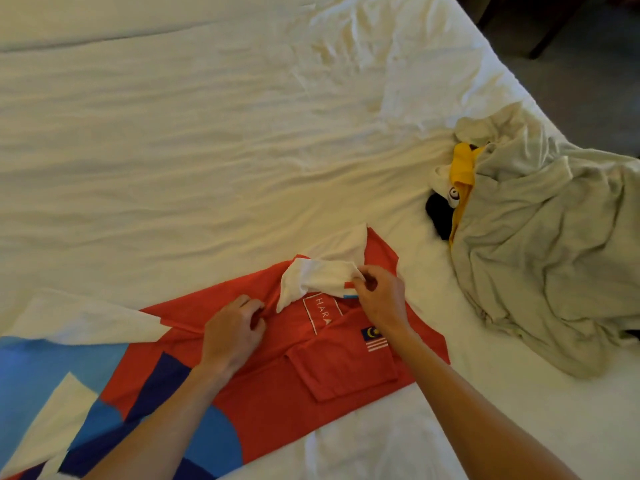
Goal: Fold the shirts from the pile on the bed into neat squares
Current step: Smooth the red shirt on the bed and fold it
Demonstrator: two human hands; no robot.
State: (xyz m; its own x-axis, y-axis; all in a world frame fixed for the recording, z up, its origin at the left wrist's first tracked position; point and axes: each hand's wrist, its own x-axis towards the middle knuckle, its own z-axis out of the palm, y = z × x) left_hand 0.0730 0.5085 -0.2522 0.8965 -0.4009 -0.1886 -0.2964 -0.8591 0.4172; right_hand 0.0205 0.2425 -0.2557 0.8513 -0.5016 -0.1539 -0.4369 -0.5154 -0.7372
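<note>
In the head view, your red shirt lies spread on the bed, in the near middle, with blue and white patches going to the near left corner. One red sleeve is already folded in over the body, just beside a small flag print.

Your right hand is at the neck of the shirt. Its thumb and fingers pinch the white collar, which is twisted and stands a little up from the red cloth. Next to it you can read white letters "HARA" inside a white frame.

Your left hand rests on the red cloth to the left of the collar. Its fingers are curled and they gather a small fold of the shirt.

The pile waits on the right side of the bed, apart from the red shirt. A pale grey-green shirt lies on top, and a yellow cloth and something black show at its left edge.
</note>
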